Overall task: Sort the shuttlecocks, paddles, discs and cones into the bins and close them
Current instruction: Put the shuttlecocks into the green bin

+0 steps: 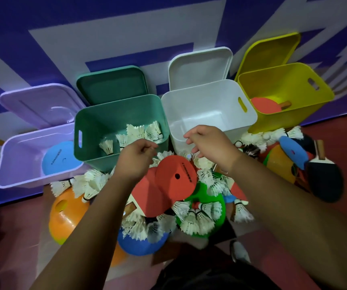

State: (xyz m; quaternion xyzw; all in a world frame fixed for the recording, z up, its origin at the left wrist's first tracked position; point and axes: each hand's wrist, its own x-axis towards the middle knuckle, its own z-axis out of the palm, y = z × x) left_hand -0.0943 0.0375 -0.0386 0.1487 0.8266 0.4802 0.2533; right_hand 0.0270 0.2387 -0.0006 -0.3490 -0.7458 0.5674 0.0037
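Four open bins stand in a row: a lilac bin (7, 164) holding a blue disc (58, 159), a green bin (89, 122) with several shuttlecocks (141, 131), a white bin (206, 95) with nothing visible inside, and a yellow bin (294, 80) holding a red paddle (265, 104). In front lies a pile of shuttlecocks, with a red disc (176, 176) lying on a red paddle (147, 197). My left hand (136, 158) hovers by the green bin's front edge, fingers curled, nothing visible in it. My right hand (208, 145) hangs over the white bin's front rim, fingers loosely apart.
Each bin's lid leans against the purple-and-white wall behind it. On the floor are an orange cone (68, 214), a blue cone (141, 243), a green cone (207, 195) full of shuttlecocks, a blue disc (293, 152) and a black paddle (323, 178) at right.
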